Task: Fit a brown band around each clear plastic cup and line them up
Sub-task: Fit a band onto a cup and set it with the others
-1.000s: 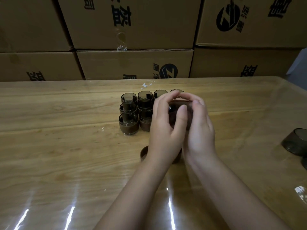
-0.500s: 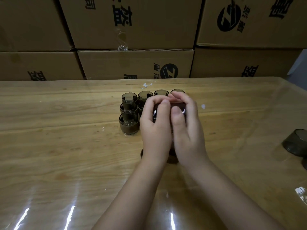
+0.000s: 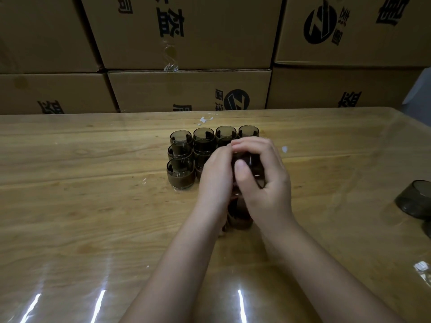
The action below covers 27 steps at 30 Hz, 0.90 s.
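Presently, stacked cardboard boxes (image 3: 189,89) with black printing close off the far side of the counter (image 3: 81,217). The counter is a pale wood-grain surface under a glossy clear sheet that throws back streaks of light. A white scrap (image 3: 205,118) lies near its far edge, and a smaller white fleck (image 3: 284,149) lies just right of the hands. At the right border a smoky unbanded cup (image 3: 412,199) lies tilted, well apart from the rest.

Banded cups (image 3: 180,172) stand upright in close rows at mid-counter, touching one another. Each is a short, round-bellied vessel of tinted transparent plastic with a matt brown band round its lower half. Four show in the back row. The hands block the right part of the nearer rows, so the full count cannot be told. Below the wrists a brown ring (image 3: 240,221) rests on the counter, partly screened by both forearms.

The held cup (image 3: 254,165) sits between the two hands, in front of the right part of the rows. The right hand (image 3: 268,183) has its fingers (image 3: 253,144) curled over the far side and top of the cup, with the thumb pressed on the near wall. The left hand (image 3: 215,176) is closed against the cup's left side, its fingertips hidden behind. Whether a band sits on this cup cannot be told, as the grip covers most of it
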Available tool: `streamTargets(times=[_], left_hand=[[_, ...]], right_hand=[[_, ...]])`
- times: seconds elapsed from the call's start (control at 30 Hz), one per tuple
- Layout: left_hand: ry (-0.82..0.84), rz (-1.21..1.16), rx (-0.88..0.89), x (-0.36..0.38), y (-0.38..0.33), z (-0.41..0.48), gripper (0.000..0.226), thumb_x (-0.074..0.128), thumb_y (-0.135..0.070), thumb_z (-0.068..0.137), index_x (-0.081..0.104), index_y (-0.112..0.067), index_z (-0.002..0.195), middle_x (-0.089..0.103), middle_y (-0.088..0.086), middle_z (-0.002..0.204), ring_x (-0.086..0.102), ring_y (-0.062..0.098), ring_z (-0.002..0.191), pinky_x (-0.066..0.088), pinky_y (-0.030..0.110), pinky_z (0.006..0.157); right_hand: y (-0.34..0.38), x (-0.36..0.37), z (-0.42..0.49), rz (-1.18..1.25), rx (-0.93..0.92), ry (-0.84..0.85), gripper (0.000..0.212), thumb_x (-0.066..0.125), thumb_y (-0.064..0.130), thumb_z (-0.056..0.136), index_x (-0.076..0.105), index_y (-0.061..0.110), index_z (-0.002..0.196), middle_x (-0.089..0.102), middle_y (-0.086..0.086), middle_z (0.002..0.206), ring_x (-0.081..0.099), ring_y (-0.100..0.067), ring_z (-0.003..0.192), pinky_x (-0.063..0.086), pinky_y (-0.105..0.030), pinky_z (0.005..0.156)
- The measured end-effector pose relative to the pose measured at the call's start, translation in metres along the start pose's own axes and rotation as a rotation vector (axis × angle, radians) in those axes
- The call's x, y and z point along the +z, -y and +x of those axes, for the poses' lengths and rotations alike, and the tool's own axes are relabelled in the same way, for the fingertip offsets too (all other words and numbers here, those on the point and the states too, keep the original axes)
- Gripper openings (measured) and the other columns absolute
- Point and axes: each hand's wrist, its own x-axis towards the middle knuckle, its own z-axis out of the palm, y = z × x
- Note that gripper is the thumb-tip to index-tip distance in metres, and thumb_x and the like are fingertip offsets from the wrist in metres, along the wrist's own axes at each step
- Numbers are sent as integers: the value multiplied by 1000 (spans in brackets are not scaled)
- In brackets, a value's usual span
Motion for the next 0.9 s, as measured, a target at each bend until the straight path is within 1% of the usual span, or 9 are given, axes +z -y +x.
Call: streamTargets(times=[0.07,0.2,0.33,0.47,0.53,0.6,0.7,0.8,0.9], left_hand=[[-98,104,177,5,4,-1,23,43,-13,98,57,-22,81,60,-18,72,53,-9,69,41,8,62],[-156,147,306,6,11,-5,16,44,-37,88,53,-29,78,60,-24,70,53,-5,64,41,14,58],[-67,315,464,-4,22,-5,17,40,-50,84,51,-37,85,61,-25,81,59,-2,79,48,24,70],[160,682,589,-16,21,-4,37,43,-56,83,47,-38,115,52,-28,99,52,-9,92,42,9,70],[281,854,563,-26,17,3,60,43,-68,78,44,-35,127,53,-25,109,49,-5,101,39,10,72],[360,828,470,-35,13,8,79,49,-77,68,42,-34,135,52,-29,111,49,-7,105,44,13,80],[304,763,474,-44,11,12,85,60,-73,64,37,-40,139,53,-23,126,50,-3,115,48,26,94],[138,802,527,-51,11,16,75,64,-68,63,40,-40,129,52,-20,117,52,-3,105,49,26,86],[-25,689,369,-58,12,20,71,64,-70,56,43,-37,116,58,-14,109,56,3,99,43,15,78]], right_hand=[[5,1,1,154,151,-9,18,49,21,87,62,13,97,65,-2,104,60,-16,104,48,-32,91],[13,3,3,449,485,-85,15,51,22,86,66,21,87,70,5,95,65,-11,94,53,-29,79],[14,-2,10,694,839,-137,29,53,30,89,69,25,66,73,5,85,69,-7,76,54,-26,58],[8,-19,19,782,1085,-207,46,48,27,98,71,20,58,72,-1,71,71,-15,67,55,-28,54],[3,-24,24,765,1101,-193,34,46,25,99,68,15,76,74,-4,81,71,-19,81,58,-36,70],[2,-28,30,828,1039,-178,25,40,24,101,60,13,92,74,-7,94,69,-22,97,55,-37,88],[6,-29,34,907,900,-133,23,38,21,102,59,11,99,71,-11,106,68,-21,104,54,-33,92],[5,-24,27,345,714,-25,15,45,21,100,59,25,96,67,2,104,65,-9,98,53,-27,85],[6,-20,19,-69,535,226,10,50,29,95,53,33,87,65,4,88,62,-9,78,52,-24,69]])
